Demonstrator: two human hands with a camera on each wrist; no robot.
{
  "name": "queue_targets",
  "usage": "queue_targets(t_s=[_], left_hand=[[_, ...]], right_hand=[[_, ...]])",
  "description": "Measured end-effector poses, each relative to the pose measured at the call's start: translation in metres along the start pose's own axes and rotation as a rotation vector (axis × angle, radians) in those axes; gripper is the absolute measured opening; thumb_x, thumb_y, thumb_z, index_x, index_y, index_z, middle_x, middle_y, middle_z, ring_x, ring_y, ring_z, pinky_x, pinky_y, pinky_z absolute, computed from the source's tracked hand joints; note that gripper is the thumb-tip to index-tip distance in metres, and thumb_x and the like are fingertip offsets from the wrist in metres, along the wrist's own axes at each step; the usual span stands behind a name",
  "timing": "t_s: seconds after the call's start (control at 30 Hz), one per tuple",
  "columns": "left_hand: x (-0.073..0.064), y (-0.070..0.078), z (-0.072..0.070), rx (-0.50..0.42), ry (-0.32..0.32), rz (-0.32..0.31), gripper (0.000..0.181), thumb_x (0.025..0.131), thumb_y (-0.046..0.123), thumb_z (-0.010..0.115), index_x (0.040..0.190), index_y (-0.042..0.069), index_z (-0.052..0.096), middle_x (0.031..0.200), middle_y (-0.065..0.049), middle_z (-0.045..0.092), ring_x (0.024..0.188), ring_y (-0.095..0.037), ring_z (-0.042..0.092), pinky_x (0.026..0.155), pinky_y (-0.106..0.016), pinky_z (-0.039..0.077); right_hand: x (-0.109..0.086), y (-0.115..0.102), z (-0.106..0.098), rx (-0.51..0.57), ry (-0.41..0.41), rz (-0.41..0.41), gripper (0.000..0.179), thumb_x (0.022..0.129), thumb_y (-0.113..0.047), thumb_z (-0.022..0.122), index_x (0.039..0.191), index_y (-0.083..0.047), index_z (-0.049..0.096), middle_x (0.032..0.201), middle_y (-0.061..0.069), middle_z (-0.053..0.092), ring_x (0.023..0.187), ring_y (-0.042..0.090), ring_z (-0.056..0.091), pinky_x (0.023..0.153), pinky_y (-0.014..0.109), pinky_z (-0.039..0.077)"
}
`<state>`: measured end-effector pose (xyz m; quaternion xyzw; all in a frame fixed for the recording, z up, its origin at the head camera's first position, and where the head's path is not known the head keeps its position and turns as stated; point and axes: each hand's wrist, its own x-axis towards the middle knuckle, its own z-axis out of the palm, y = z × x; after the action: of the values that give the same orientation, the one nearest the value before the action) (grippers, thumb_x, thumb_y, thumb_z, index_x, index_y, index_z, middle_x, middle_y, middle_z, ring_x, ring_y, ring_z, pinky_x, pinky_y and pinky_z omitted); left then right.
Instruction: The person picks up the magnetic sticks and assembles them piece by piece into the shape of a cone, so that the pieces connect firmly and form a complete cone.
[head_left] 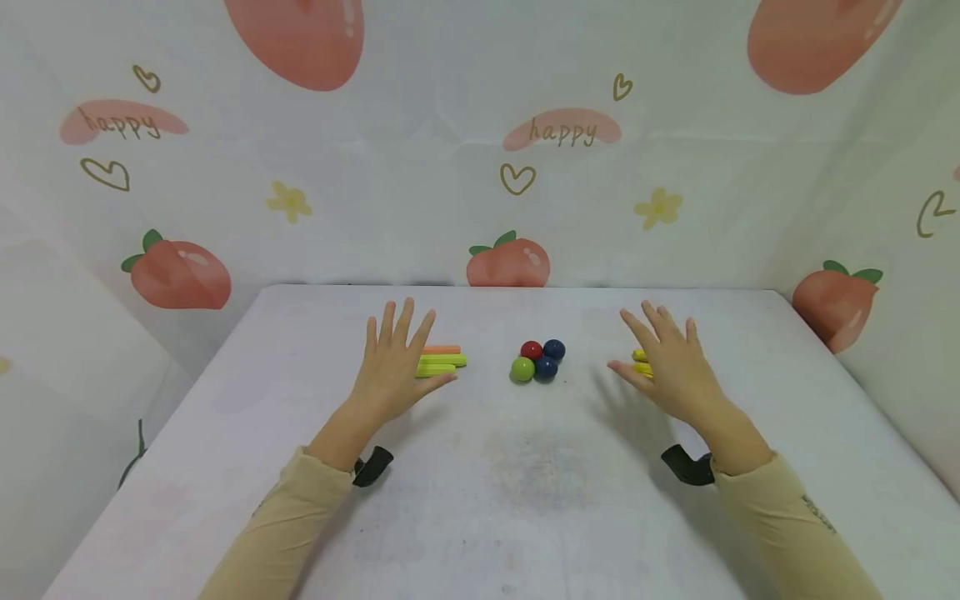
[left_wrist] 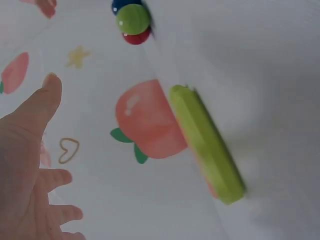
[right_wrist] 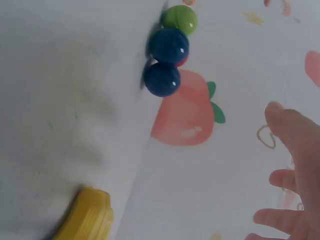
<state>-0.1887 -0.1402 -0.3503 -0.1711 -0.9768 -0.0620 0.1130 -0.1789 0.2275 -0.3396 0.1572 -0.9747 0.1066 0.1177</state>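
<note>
My left hand (head_left: 390, 375) is held above the table with its fingers spread, holding nothing. Beyond it, partly hidden by it, lie yellow-green sticks (head_left: 452, 360) and an orange stick (head_left: 447, 350); the left wrist view shows one faceted yellow-green stick (left_wrist: 207, 145) up close. Over the right side hovers my right hand (head_left: 678, 375), fingers apart and nothing in its grasp. Yellow ridged long pieces (right_wrist: 90, 215) lie near it, mostly covered in the head view. Between the hands a red ball (head_left: 531, 350), a green ball (head_left: 522, 369) and two dark blue balls (head_left: 546, 368) sit clustered.
The white table (head_left: 525, 533) ends at the back against a hanging cloth (head_left: 420, 167) printed with peaches, hearts and flowers. Dark bands (head_left: 372, 467) hang at both wrists. A thin dark cord (head_left: 140, 446) shows beyond the table's left edge.
</note>
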Motion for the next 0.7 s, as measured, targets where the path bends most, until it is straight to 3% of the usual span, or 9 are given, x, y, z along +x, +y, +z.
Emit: queue_targets(t_s=[0.13, 0.27, 0.47, 0.7], left_hand=[[0.000, 0.004, -0.007, -0.047, 0.016, 0.037, 0.081, 0.083, 0.054, 0.061, 0.144, 0.008, 0.033, 0.152, -0.022, 0.024, 0.142, -0.044, 0.015, 0.112, -0.059, 0.016], [0.001, 0.009, -0.012, -0.188, -0.007, 0.067, 0.073, 0.085, 0.047, 0.063, 0.140, 0.006, 0.039, 0.147, -0.021, 0.034, 0.139, -0.043, 0.025, 0.112, -0.055, 0.024], [0.001, 0.017, -0.010, -0.400, -0.086, 0.058, 0.066, 0.087, 0.043, 0.062, 0.138, 0.009, 0.041, 0.144, -0.015, 0.040, 0.135, -0.034, 0.036, 0.106, -0.051, 0.036], [0.006, 0.030, 0.000, -0.486, -0.130, 0.089, 0.058, 0.087, 0.040, 0.062, 0.134, 0.009, 0.046, 0.137, -0.007, 0.048, 0.125, -0.025, 0.049, 0.098, -0.043, 0.045]], right_hand=[[-0.005, 0.009, -0.005, 0.110, 0.056, -0.016, 0.059, 0.087, -0.025, 0.065, 0.135, 0.000, 0.041, 0.139, 0.029, 0.039, 0.127, 0.047, 0.037, 0.104, 0.064, 0.027], [-0.010, 0.021, -0.003, 0.210, 0.063, 0.009, 0.052, 0.086, -0.017, 0.066, 0.129, 0.004, 0.046, 0.128, 0.027, 0.048, 0.119, 0.045, 0.044, 0.096, 0.060, 0.037], [-0.012, 0.038, 0.002, 0.273, -0.024, 0.068, 0.045, 0.087, -0.014, 0.064, 0.125, 0.006, 0.049, 0.114, 0.028, 0.055, 0.100, 0.042, 0.055, 0.084, 0.055, 0.046], [-0.013, 0.048, 0.009, 0.285, -0.101, 0.094, 0.040, 0.087, -0.013, 0.064, 0.120, 0.006, 0.052, 0.105, 0.027, 0.059, 0.090, 0.036, 0.057, 0.073, 0.045, 0.049]])
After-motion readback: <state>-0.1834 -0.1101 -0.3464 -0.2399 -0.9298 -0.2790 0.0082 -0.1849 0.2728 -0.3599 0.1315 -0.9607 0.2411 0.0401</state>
